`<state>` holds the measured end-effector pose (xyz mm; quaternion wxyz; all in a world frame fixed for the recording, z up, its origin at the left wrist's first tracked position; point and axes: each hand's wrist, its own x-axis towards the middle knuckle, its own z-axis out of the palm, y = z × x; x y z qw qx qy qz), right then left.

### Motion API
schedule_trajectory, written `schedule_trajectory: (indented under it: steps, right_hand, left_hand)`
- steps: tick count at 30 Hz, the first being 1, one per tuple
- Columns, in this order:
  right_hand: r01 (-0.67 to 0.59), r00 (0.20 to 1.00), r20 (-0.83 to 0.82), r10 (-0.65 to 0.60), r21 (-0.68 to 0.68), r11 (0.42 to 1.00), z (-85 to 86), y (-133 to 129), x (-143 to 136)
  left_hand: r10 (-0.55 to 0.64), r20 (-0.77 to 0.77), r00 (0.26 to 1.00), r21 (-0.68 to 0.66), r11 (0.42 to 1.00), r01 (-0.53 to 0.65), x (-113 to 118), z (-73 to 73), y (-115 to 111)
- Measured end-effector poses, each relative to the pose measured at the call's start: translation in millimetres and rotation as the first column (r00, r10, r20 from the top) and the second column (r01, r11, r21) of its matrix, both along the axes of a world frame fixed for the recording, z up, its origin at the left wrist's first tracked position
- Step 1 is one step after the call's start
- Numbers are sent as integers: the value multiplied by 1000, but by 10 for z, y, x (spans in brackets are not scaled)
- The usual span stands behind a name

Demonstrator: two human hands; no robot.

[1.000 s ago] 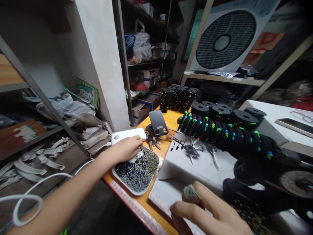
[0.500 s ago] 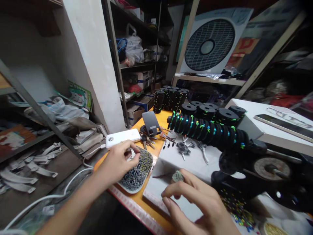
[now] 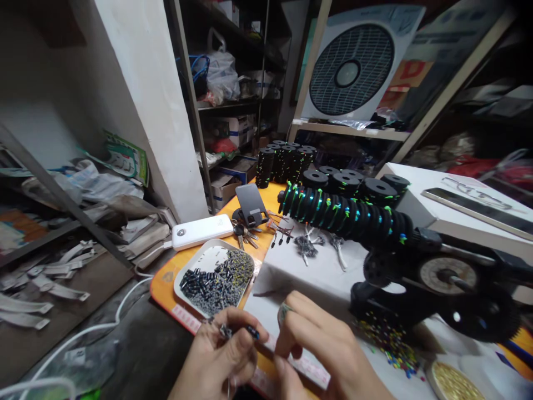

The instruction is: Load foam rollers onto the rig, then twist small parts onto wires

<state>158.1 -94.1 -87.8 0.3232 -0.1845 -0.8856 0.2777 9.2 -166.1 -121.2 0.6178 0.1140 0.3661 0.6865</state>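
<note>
My left hand [image 3: 227, 353] is closed in front of the tray, thumb and forefinger pinching a small dark cylindrical piece [image 3: 252, 332] with a blue glint. Grey thread-like bits [image 3: 225, 331] show at its fingers. Close by on the right, my right hand [image 3: 318, 347] has its fingers curled and its thumb near the forefinger; what lies between them is hidden. A greenish-grey lump [image 3: 283, 312] shows at its forefinger. The white tray [image 3: 180, 276] holds many small black tubes [image 3: 197, 284] and grey and yellowish pieces [image 3: 235, 272].
A black winding machine [image 3: 441, 278] carries a row of black foam rings [image 3: 341, 214] wound with bright line. Foam spools [image 3: 287, 161] stand behind. A white power bank [image 3: 202, 232], keys [image 3: 245, 236] and a phone stand [image 3: 251, 204] lie beyond the tray. Coloured beads [image 3: 391, 347] are scattered at right.
My left hand has come from over the tray back toward me and beside my right hand, with a small dark piece in its fingers. My right hand's fingers have curled in more.
</note>
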Motion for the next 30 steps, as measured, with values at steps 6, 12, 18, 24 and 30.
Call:
schedule_trajectory:
  steps: [6, 12, 18, 24, 30]
  right_hand:
    - [-29, 1000, 5, 29, 11, 1000, 31, 29, -17]
    - [-14, 995, 100, 17, -30, 999, 93, 18, -6]
    - [-12, 995, 101, 15, -34, 999, 103, -5, 32]
    - [34, 996, 84, -35, 13, 999, 129, -21, 37]
    - [43, 996, 80, -45, 26, 999, 104, -20, 45]
  left_hand:
    - [-24, -57, 998, 26, 999, 25, -5, -31, -12]
    - [20, -111, 994, 13, 1000, -18, 31, -14, -30]
    - [9, -228, 974, 27, 1000, -3, 8, -90, -46]
    - [50, -297, 953, 44, 998, -39, -13, -148, -37]
    - [71, -302, 951, 40, 997, -62, -13, -133, -50]
